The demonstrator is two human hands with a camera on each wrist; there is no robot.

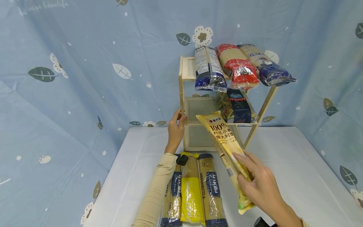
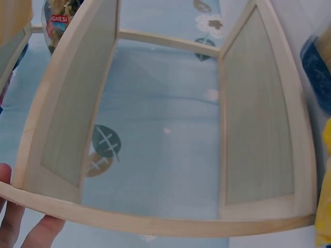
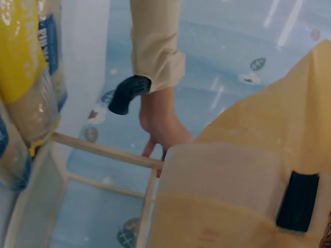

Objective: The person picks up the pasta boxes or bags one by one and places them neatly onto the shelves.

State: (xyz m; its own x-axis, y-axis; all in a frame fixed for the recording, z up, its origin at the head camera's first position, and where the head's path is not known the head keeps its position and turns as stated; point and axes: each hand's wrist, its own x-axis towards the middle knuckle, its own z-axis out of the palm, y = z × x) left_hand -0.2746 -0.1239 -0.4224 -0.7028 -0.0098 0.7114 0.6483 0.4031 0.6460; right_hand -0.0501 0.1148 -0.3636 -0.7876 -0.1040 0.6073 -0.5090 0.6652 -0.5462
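Observation:
My right hand (image 1: 262, 181) grips a yellow packet of pasta (image 1: 224, 138) by its lower part, tilted, its top end in front of the middle shelf. In the right wrist view the packet (image 3: 222, 217) is large and close. My left hand (image 1: 175, 129) holds the left front post of a wooden shelf rack (image 1: 181, 91); in the left wrist view its fingers (image 2: 45, 230) curl round the post (image 2: 129, 223). A clear bag of pasta with a dark label (image 1: 239, 105) lies on the middle tier, at the right, partly behind the packet.
On the top tier lie a blue-and-white bag (image 1: 210, 67), a red bag (image 1: 238, 66) and another blue bag (image 1: 267, 66). Two spaghetti packs (image 1: 212, 189) flank a yellow pack (image 1: 193, 195) on the white table (image 1: 283, 170), below the rack. A blue patterned cloth (image 1: 85, 94) hangs behind.

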